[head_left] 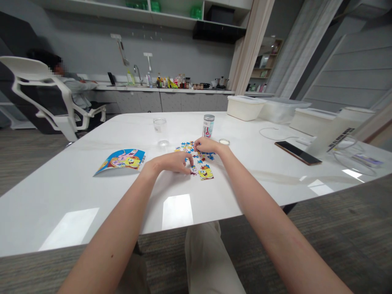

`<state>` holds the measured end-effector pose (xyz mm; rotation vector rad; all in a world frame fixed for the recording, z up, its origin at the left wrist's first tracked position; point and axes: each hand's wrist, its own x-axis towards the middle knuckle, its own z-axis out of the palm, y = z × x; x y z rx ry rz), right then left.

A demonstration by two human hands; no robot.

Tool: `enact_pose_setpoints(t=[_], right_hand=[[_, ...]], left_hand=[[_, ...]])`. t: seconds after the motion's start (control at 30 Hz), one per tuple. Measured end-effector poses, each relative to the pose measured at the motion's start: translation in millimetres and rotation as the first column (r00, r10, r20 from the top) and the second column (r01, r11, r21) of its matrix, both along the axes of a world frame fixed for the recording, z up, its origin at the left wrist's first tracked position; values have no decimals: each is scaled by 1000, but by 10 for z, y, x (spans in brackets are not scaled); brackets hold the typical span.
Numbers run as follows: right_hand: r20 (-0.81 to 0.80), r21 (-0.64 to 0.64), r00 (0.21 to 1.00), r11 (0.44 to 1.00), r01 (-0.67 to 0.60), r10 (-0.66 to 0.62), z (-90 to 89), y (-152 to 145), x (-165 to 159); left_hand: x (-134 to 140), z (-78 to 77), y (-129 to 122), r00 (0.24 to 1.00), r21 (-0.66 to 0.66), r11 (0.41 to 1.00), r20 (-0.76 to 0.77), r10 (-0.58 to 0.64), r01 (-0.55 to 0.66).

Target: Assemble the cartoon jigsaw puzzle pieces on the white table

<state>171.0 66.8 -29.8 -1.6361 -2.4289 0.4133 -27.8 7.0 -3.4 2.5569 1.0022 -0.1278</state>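
Observation:
Loose jigsaw puzzle pieces lie in a colourful heap on the white table. At the heap's far side, my right hand has its fingers bent together and pointing down among them; whatever is between the fingertips is hidden. My left hand hovers low at the near left, thumb and forefinger apart beside a small joined cluster of pieces. Just right of that cluster lies a joined yellow puzzle section with a cartoon face. A curved picture sheet with the cartoon characters rests to the left.
Behind the pieces stand a clear plastic jar and a printed can with a silver lid. A round lid lies nearby. Rightward are a phone, a cable and pale storage boxes. A person sits in a white chair far left.

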Motion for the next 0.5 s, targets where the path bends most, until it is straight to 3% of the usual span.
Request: enact_pose_setpoints(t=[0.5], right_hand=[[-33, 27, 998, 998, -52, 52, 17, -9, 4]], left_hand=[[-4, 1, -4, 1000, 9, 1000, 21, -15, 15]])
